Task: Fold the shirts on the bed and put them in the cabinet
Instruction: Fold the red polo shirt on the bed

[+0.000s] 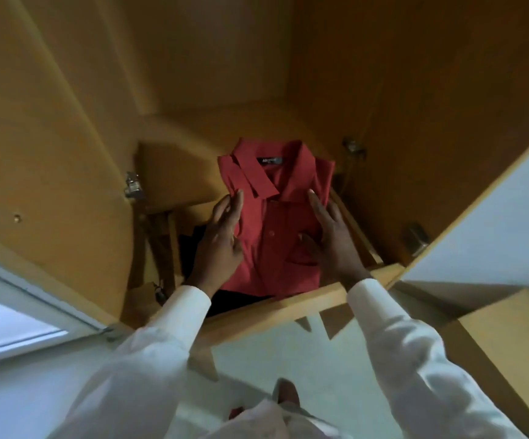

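At the far left, a pale window frame (pixel 31 315) is seen at the lower corner, and above it the inner face of an open wooden cabinet door (pixel 50 160) is shown, with a metal hinge (pixel 133 185) fixed near its edge. A white sleeve (pixel 149 350) is stretched forward from the lower left, and the left hand (pixel 222 242) is laid along the left edge of a folded red shirt (pixel 275 223), its fingers (pixel 236 201) spread and pointed towards the collar. The hand is held flat and open against the cloth; nothing is clamped in it.

The shirt is placed inside the cabinet (pixel 288 305), folded with the collar away from the person and a dark label (pixel 271 160) visible inside the neck. It is rested on something dark (pixel 193 248), which is seen at its left side and under its near edge; what that dark thing is cannot be told. The near edge of the shirt is set just behind the wooden front rail of the shelf.

The right hand (pixel 332 242) is pressed on the right half of the shirt, fingers apart and extended, the thumb laid on the cloth near the buttons. It too is open, with no fold pinched. Its white sleeve is seen at the lower right. Further right, a second hinge (pixel 353 147) is mounted on the cabinet wall, and another door (pixel 494 223), pale on its face, is seen at the right edge.
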`<state>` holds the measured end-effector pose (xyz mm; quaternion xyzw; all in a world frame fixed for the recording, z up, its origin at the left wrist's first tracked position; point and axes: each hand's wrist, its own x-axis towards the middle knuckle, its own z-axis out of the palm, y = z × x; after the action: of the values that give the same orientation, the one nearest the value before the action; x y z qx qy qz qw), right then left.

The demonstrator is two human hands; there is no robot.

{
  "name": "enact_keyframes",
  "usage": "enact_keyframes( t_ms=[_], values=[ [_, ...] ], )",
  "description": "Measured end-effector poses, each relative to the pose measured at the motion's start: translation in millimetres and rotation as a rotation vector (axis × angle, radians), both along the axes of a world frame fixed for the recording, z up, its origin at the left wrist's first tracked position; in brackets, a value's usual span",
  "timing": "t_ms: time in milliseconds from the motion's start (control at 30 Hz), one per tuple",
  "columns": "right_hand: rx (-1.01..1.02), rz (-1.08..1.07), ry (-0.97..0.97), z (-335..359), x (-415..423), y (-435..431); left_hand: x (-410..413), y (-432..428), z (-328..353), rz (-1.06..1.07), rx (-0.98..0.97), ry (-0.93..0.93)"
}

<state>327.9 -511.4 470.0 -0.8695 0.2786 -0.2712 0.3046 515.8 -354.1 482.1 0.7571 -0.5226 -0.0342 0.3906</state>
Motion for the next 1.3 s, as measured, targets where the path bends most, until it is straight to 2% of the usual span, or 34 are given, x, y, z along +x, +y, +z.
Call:
enact_keyframes(
  t_ms=[133,300,433,500,600,700,733,800,833,933,1033,1133,1233,1300],
  values=[
    [0.126,0.114,0.093,-26.8,64.6,-18.3,24.5,-1.3,-16.3,0.265,0.147,-0.078],
    [0.289,0.286,0.256,-75.5,106.4,-30.0,52.0,-3.2,-66.4,0.375,0.309,0.157],
    [0.393,0.335,0.332,-104.4,120.1,-45.1,57.0,-4.3,-93.8,0.505,0.572,0.107],
    [0.505,0.315,0.330,-116.5,120.7,-50.2,55.8,-5.6,-109.1,0.546,0.636,0.070],
    [0.658,0.258,0.351,-123.3,112.9,-45.2,45.7,-6.5,-124.2,0.531,0.756,0.162],
    [0.814,0.267,0.373,-128.2,95.1,-32.6,33.7,1.0,-131.6,0.371,0.938,-0.007],
    [0.826,0.281,0.408,-131.5,90.4,-28.7,29.0,5.3,-131.2,0.349,0.950,-0.004],
    [0.832,0.296,0.468,-134.6,83.2,-23.9,15.6,10.8,-126.1,0.449,0.861,0.160],
    [0.838,0.291,0.470,-133.2,81.4,-23.4,12.3,13.7,-123.4,0.473,0.849,0.178],
    [0.867,0.251,0.429,-127.1,79.7,-27.5,13.1,17.0,-114.1,0.425,0.999,0.009],
    [0.744,0.299,0.573,-129.5,76.5,-26.0,11.3,16.2,-103.0,0.547,1.053,0.047],
    [0.701,0.258,0.747,-140.6,72.3,-21.5,1.7,12.1,-97.2,0.535,1.130,0.070],
    [0.635,0.263,0.818,-141.8,75.4,-24.1,-0.8,11.5,-92.4,0.518,1.203,0.039],
    [0.617,0.238,0.800,-136.6,74.4,-26.0,0.0,8.6,-87.6,0.505,1.237,0.014]
  ],
)
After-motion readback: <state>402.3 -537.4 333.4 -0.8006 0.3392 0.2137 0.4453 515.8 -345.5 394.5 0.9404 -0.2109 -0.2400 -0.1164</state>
